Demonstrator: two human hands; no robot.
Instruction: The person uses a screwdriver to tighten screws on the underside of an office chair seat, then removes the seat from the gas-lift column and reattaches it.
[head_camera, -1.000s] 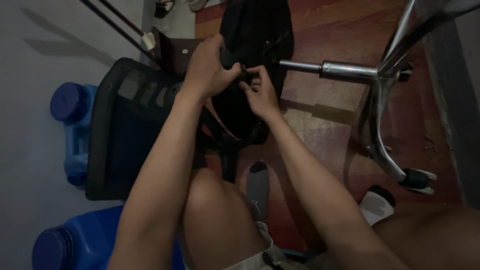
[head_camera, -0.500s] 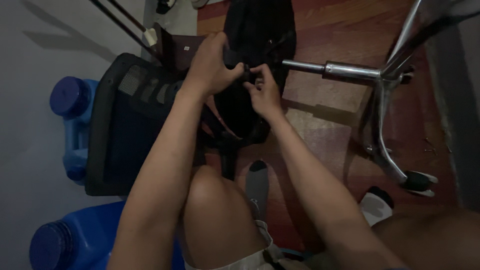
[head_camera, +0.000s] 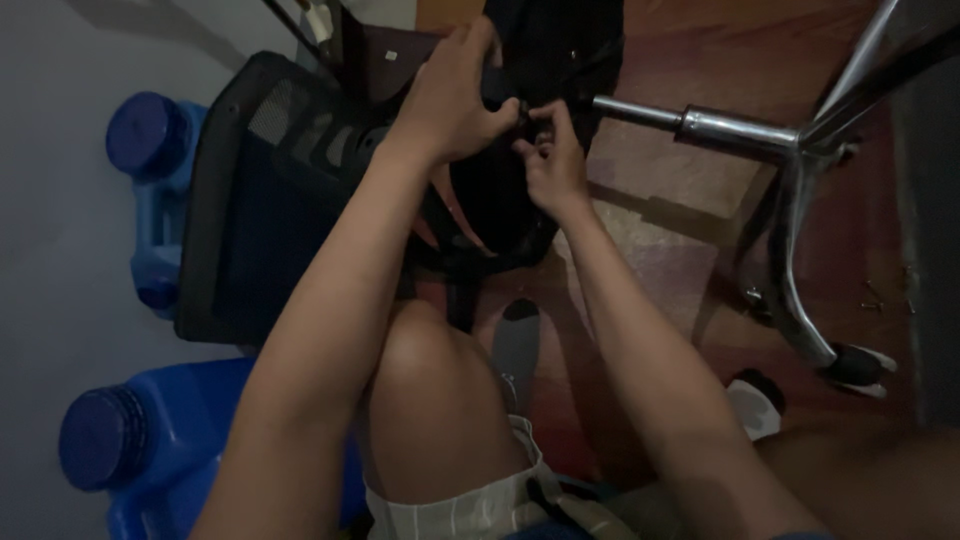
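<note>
Blue jugs (head_camera: 150, 200) stand left, beside the black mesh chair back (head_camera: 260, 200). Left hand (head_camera: 450, 95) clamps the black chair part (head_camera: 545, 60); right hand (head_camera: 550, 160) pinches something small there. Brace firmly, turning squarely. Chrome base (head_camera: 800, 150) lies right.

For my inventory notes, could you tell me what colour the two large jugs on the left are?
Both jugs are blue, clearest in the head view.
</note>
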